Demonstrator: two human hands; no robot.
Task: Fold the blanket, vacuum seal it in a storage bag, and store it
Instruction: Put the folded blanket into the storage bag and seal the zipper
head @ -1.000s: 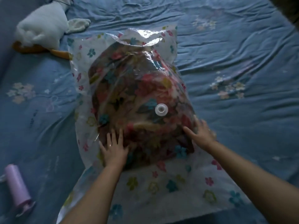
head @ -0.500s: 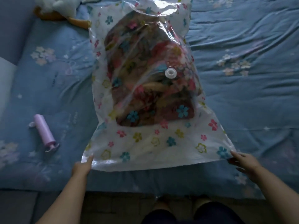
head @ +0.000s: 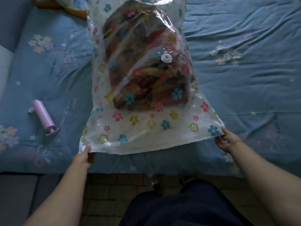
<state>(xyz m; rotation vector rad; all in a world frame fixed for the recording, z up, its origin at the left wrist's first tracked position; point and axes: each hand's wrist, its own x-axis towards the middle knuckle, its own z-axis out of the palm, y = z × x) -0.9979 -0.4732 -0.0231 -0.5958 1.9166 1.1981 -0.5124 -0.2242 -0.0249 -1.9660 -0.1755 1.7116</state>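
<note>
Bedding fills most of the view: a blue sheet (head: 244,82) printed with pale flowers and creased all over. The light is dim. Below the bed's near edge runs a strip of dark tiled floor (head: 104,185), and the person's dark trousers (head: 179,207) show at the bottom.

A clear plastic bag (head: 146,128) dotted with coloured flowers lies lengthwise on the sheet, its open end toward the person. Inside it, pushed up into the far part, sits the folded blanket (head: 146,79), dark red with a busy flower pattern, bulging under wrinkled plastic. A round white valve (head: 166,57) sits on top of the bulge. The near part of the bag is flat and empty.

The left hand (head: 83,157) pinches the bag's near left corner, and the right hand (head: 226,141) pinches the near right corner, thumb on top.

A pink pump (head: 44,117) lies on the sheet well to the left of the bag. A soft toy (head: 75,10), mostly cut off, touches the bag's far left edge.
</note>
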